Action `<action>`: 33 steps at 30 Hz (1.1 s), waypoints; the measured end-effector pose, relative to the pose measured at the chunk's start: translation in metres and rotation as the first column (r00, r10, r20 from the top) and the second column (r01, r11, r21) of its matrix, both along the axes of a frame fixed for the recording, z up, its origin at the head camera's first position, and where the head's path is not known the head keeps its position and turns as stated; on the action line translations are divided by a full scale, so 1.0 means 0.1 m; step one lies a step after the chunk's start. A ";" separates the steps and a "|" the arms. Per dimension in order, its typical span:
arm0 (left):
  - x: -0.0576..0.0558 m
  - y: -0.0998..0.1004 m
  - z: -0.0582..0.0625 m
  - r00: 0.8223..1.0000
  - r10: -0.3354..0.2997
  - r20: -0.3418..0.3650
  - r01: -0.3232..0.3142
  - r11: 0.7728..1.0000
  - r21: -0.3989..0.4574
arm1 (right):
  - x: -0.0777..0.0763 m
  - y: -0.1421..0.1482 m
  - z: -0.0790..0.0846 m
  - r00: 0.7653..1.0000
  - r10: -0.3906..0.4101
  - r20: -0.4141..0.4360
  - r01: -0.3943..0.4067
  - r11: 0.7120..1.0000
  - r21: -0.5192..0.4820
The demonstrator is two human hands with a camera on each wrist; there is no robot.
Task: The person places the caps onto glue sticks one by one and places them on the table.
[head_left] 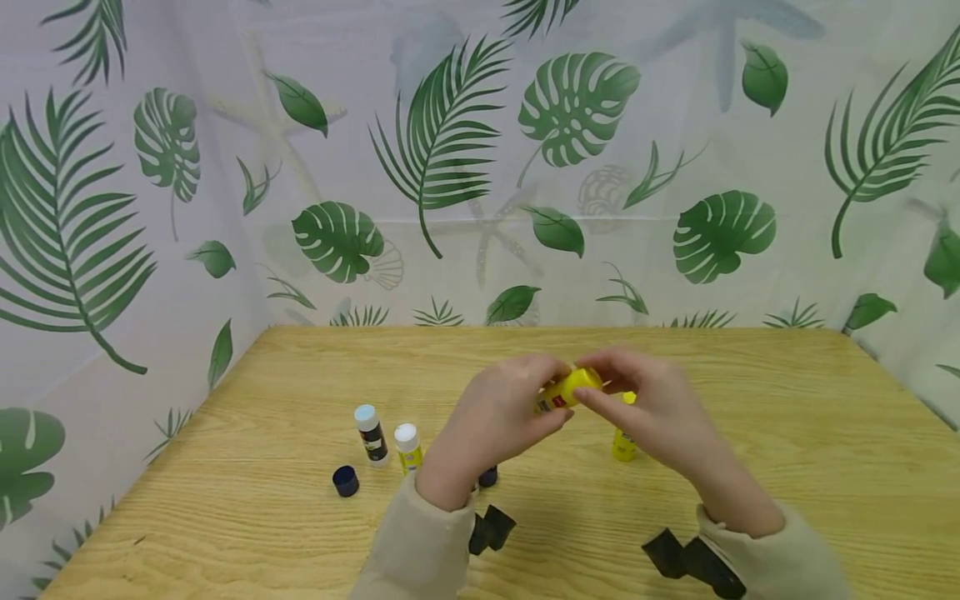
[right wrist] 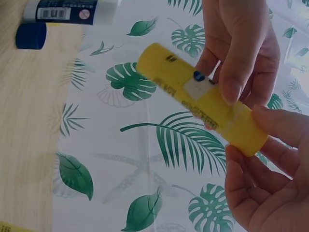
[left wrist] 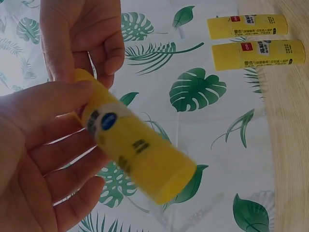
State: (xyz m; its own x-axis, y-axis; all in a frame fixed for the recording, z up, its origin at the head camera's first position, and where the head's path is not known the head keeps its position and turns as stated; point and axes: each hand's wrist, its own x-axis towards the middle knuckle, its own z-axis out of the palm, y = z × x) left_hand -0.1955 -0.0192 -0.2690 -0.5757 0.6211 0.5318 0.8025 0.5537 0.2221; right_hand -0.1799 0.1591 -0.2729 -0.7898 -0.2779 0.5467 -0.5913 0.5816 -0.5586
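Step in hand: the two hands seem to be working the cap end of a yellow glue stick against its barrel; whether the cap is loosening or seating cannot be told.
Doing it well: keep the barrel steady and let the other hand do the turning or pulling, in line with the stick's length, since a sideways pull would likely bind the cap.
Finger placing: both holds are best kept clear of the seam, so that neither hand works against itself.
Left hand: the left hand grips the barrel near the seam, thumb on one side and curled fingers on the other, closed just to the stick's thickness.
Right hand: the right hand pinches the cap end between thumb and fingers, its gap only as wide as the cap.
Glue stick's place: held aslant above the wooden table, between the hands, touching both.
Standing nearby: a navy glue stick and a white-topped glue stick, both left of the hands.
Loose cap: a navy cap lies just beside the navy stick.
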 end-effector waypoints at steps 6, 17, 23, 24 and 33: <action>-0.01 -0.04 -0.01 0.998 0.039 0.045 -0.036 0.997 -0.071 | -0.06 0.00 -0.07 1.000 -0.019 -0.023 0.020 0.998 0.055; -0.01 -0.04 -0.01 0.995 0.042 0.089 -0.030 0.991 -0.131 | -0.18 0.04 -0.21 0.997 -0.067 0.050 0.059 0.989 0.134; -0.01 -0.04 -0.01 0.993 0.041 0.107 -0.025 0.989 -0.146 | -0.23 0.04 -0.26 0.993 -0.099 0.072 0.083 0.977 0.195; -0.01 -0.04 -0.01 0.993 0.043 0.114 -0.025 0.988 -0.150 | -0.23 0.04 -0.27 0.992 -0.103 0.072 0.087 0.975 0.204; 0.00 -0.05 -0.01 0.991 0.040 0.131 -0.018 0.987 -0.159 | -0.24 0.02 -0.30 0.989 -0.127 0.078 0.103 0.960 0.260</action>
State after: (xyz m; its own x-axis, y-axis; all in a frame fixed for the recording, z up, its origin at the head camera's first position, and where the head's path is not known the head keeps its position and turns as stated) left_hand -0.1957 -0.0238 -0.2701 -0.6539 0.6729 0.3459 0.7547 0.6129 0.2342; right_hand -0.2041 0.1610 -0.3027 -0.8687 -0.3025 0.3922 -0.4643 0.7730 -0.4323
